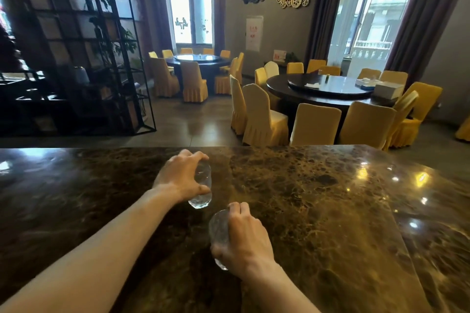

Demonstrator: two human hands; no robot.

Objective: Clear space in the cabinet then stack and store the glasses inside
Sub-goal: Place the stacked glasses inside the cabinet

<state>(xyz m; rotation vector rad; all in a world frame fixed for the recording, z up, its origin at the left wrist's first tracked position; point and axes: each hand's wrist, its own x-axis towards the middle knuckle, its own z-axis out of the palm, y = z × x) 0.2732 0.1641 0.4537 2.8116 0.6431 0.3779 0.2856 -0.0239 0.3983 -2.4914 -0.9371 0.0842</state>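
Two clear textured glasses are held over a dark brown marble counter (318,211). My left hand (180,175) grips the farther glass (202,193) from above, near the counter's middle. My right hand (244,239) is closed around the nearer glass (218,231), which tilts with its rim pointing up and left. The two glasses are a short gap apart, not touching. No cabinet is in view.
Beyond the counter's far edge lies a dining room with round dark tables (328,89) and several yellow-covered chairs (315,124). A black metal shelf frame (101,58) stands at the left. Bright reflections mark the counter's right side.
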